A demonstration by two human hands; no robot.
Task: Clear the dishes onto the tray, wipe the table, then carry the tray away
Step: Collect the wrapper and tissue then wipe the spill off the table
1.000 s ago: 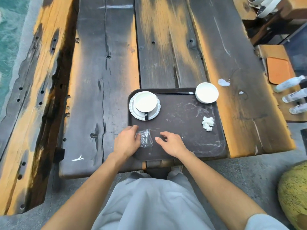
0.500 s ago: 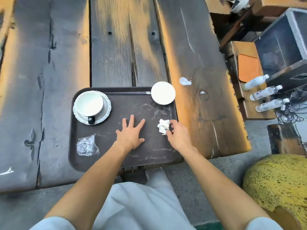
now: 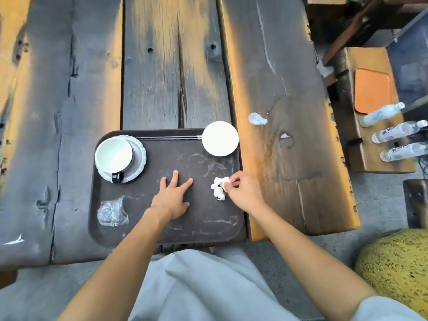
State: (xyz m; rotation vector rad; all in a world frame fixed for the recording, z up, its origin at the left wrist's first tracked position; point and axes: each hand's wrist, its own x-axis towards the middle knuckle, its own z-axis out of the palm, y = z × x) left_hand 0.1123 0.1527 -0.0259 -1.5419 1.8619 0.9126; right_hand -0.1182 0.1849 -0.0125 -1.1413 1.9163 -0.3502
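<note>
Head view: left hand [image 3: 172,200] flat, spread on tray [image 3: 203,230]; right hand [image 3: 243,188] pinching crumpled tissue [image 3: 218,188]; bottle labels unreadable.

I see a table [image 3: 162,66] of rough, weathered wood, grey and cracked, with worn orange patches. The tray [image 3: 185,228] looks like matt dark-brown plastic, scuffed with pale smears. The cup [image 3: 113,156] and small bowl [image 3: 220,138] look like smooth glossy white ceramic. The wad [image 3: 218,188] is crumpled white paper; the wrapper [image 3: 112,213] is crinkled clear plastic film, shiny.
</note>
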